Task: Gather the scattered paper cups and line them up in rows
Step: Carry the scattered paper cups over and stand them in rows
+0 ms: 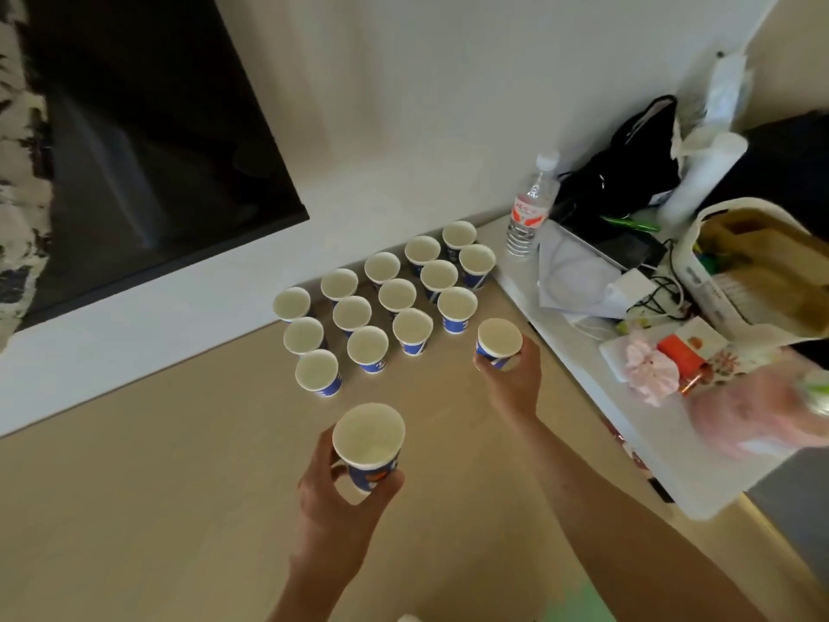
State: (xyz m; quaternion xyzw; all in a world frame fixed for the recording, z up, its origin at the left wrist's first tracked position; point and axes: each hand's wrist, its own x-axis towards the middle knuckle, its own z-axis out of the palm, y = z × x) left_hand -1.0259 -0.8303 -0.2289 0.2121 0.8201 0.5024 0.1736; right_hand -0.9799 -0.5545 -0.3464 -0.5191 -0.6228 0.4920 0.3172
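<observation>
Several blue-and-white paper cups (397,294) stand upright in three diagonal rows on the beige floor (157,509), near the white wall. My left hand (341,500) holds one upright paper cup (368,442) in front of the rows. My right hand (511,374) grips another upright cup (499,339) by its base, just right of the nearest row's end cup (456,307). All the cups look empty.
A low white shelf (664,446) on the right carries a water bottle (531,208), a black bag (628,172), cables, a white charger, a pink scrunchie (652,374) and a white basket (762,271). A dark panel (148,141) is set in the wall at left.
</observation>
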